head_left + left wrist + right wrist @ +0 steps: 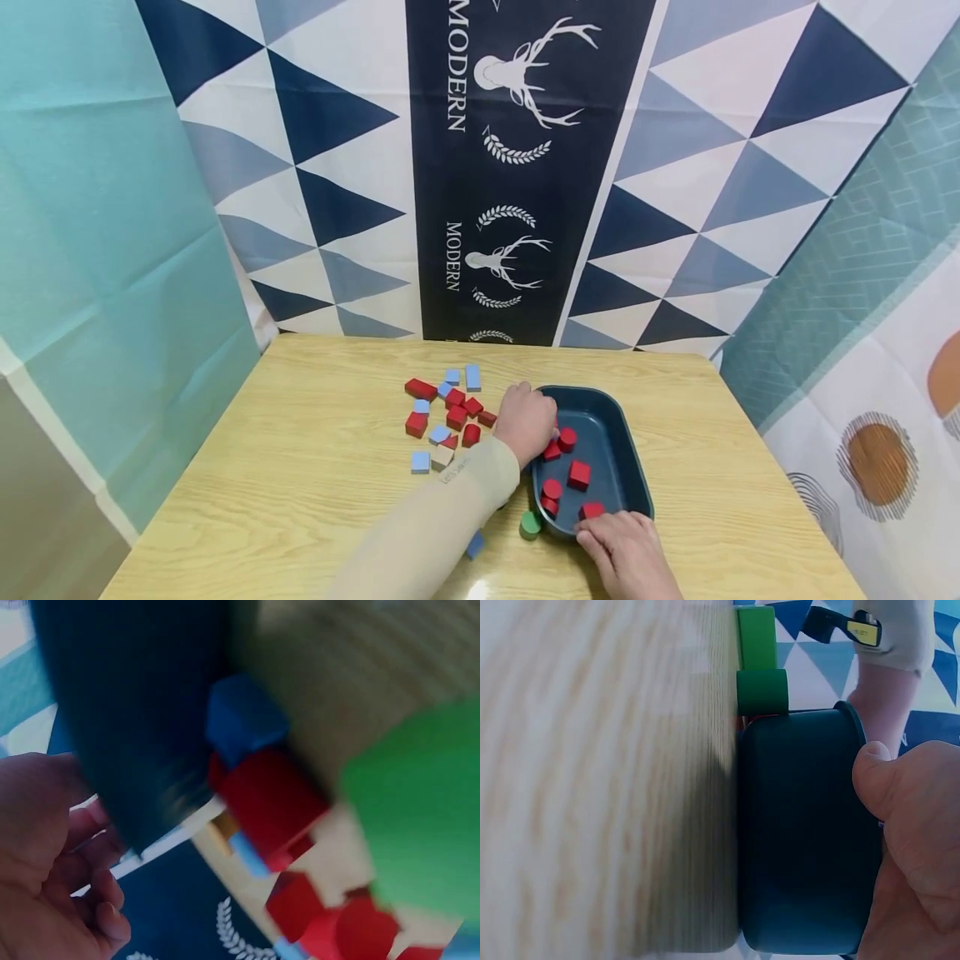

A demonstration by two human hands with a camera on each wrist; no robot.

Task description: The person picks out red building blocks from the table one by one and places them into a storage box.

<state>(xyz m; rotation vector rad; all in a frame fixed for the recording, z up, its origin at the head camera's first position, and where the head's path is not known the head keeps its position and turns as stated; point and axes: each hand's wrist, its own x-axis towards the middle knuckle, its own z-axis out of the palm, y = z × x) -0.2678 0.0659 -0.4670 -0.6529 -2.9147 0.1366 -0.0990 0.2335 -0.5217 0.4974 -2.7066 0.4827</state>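
Observation:
A dark teal tray (pixel 607 450) holds several red blocks, among them a cube (pixel 579 475) and a cylinder (pixel 567 439). My left hand (pixel 527 421) reaches across the tray's far left rim, fingers bent. In the left wrist view the tray wall hides part of that left hand (pixel 56 862), so whether it holds a block is unclear. At the near right corner, my right hand (pixel 626 550) grips the rim. The right wrist view has its thumb (pixel 877 776) pressed on the tray's outer wall (pixel 802 832).
Red, pale blue and plain wooden blocks lie loosely grouped left of the tray, including a red cube (pixel 416 424) and a natural block (pixel 442 457). A green cylinder (pixel 530 525) stands by the tray's near left corner. Beside my left forearm is a blue block (pixel 475 545).

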